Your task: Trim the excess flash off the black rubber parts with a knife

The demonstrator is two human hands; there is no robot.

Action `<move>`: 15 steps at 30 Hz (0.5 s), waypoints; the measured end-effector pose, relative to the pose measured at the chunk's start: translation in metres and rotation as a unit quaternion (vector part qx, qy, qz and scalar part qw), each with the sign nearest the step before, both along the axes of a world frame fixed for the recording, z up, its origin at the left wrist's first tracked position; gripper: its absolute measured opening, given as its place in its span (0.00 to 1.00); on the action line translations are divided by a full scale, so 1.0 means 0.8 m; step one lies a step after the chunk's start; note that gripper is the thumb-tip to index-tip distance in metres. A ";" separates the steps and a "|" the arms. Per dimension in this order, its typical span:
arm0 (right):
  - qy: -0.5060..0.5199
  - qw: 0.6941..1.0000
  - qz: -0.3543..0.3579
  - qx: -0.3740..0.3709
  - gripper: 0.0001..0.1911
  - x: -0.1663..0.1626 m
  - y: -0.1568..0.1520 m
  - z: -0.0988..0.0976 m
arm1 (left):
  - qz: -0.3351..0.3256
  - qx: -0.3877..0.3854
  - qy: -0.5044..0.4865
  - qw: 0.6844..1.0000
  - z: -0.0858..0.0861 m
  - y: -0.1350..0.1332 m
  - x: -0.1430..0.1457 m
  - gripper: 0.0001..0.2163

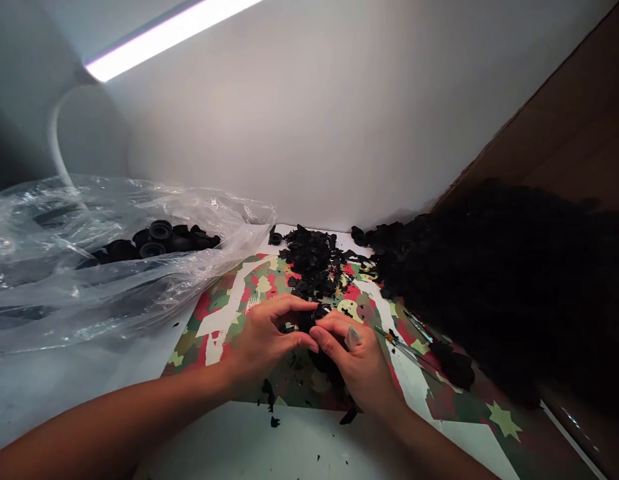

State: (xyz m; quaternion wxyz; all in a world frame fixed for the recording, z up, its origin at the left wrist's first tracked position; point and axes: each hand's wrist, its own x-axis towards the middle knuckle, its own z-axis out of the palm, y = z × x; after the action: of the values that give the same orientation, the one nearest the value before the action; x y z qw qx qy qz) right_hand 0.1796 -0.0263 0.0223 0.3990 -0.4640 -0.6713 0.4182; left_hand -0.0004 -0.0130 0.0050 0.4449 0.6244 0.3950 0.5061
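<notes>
Centre of frame: both hands close on a small black part (pixel 309 321) held just above the camouflage-print sheet (pixel 224 313) on the bench (pixel 289 443). The left hand (pixel 262 337) pinches it between thumb and fingertips, and the right hand (pixel 356 363) curls over its near side, hiding most of it. The part looks moulded, matt and light, probably rubbery rather than brittle, and is best gripped by its rim. Behind it lies a heap of thin, ragged black scraps (pixel 314 260). At left, a crinkled clear plastic bag (pixel 89 280) holds ringed black pieces (pixel 159 240).
</notes>
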 end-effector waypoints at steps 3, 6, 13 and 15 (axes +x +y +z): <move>0.046 0.999 0.016 -0.014 0.19 0.001 -0.002 0.001 | 0.009 -0.004 -0.019 1.000 0.001 0.000 -0.001 0.20; 0.149 0.985 0.005 -0.091 0.19 0.001 -0.002 0.000 | -0.006 -0.008 -0.041 0.999 0.007 0.003 -0.004 0.19; 0.259 0.941 -0.007 -0.220 0.21 -0.004 0.003 -0.006 | -0.001 0.002 -0.021 1.000 0.014 0.010 -0.011 0.08; 0.193 0.965 0.003 -0.180 0.22 0.000 0.005 -0.008 | -0.001 0.004 0.003 1.000 0.011 0.009 -0.013 0.06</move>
State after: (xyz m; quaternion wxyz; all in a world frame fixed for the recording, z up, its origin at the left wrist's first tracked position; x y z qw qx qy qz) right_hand 0.1796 -0.0221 0.0162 0.4300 -0.4368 -0.4963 0.6148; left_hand -0.0105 -0.0054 0.0141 0.4418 0.6282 0.3931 0.5057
